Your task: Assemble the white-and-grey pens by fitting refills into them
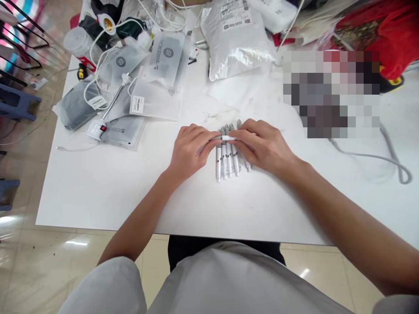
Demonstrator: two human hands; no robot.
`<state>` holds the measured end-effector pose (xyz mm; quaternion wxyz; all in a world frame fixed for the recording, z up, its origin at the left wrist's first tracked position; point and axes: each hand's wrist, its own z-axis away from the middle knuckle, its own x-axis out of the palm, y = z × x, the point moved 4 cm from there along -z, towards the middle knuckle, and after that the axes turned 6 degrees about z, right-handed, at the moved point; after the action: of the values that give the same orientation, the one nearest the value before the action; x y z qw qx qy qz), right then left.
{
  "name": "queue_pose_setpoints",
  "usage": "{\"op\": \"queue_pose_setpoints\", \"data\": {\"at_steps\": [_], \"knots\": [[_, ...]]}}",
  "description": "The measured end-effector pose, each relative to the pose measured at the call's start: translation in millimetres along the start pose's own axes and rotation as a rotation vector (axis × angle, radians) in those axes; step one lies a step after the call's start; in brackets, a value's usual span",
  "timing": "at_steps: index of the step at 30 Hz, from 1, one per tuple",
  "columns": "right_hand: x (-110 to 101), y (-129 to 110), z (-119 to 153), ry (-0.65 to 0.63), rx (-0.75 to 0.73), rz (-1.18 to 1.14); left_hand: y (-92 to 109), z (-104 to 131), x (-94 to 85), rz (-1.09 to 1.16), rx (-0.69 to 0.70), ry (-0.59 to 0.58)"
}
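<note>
Between my two hands is a white and grey pen (226,138), held level across the others. My left hand (193,146) pinches its left end, and my right hand (262,141) pinches the right end. Below it several white and grey pens (230,163) lie side by side on the white table (203,205), pointing toward me. One more pen (248,167) lies a little apart to the right, partly hidden under my right hand. My fingers cover both ends of the held pen.
Plastic-bagged packets (160,87), a lamp fitting on a metal stem (113,104) and white cables crowd the back left. A silvery parcel (240,48) sits at the back. To the right are a blurred-out patch (330,93), a grey cable (366,155) and a red bag (397,39).
</note>
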<state>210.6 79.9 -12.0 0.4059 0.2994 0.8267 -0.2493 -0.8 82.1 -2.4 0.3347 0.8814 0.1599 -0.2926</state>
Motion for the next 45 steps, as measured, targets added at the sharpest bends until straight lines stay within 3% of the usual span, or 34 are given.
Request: {"op": "queue_pose_setpoints", "data": {"at_steps": [5,11,16,22,30,40,45], "knots": [[0,0,0,-0.022,-0.012,-0.005,4,-1,-0.7,0.044,0.005,0.019],[1,0,1,0.068,-0.013,0.009,2,-1,0.3,0.054,-0.011,-0.012],[5,0,1,-0.008,-0.021,-0.011,3,-2,0.2,0.059,-0.035,-0.014],[2,1,0,0.035,0.027,-0.013,-1,-1,0.7,0.047,-0.092,-0.022],[3,0,-1,-0.011,-0.017,-0.042,0,-2,0.4,0.026,-0.035,-0.023],[0,7,-1,0.057,0.103,-0.047,-13,-6,-11.3,-0.025,-0.076,-0.001],[-7,8,-3,0.043,0.179,-0.247,-13,-7,-11.2,0.029,-0.100,0.020]]}}
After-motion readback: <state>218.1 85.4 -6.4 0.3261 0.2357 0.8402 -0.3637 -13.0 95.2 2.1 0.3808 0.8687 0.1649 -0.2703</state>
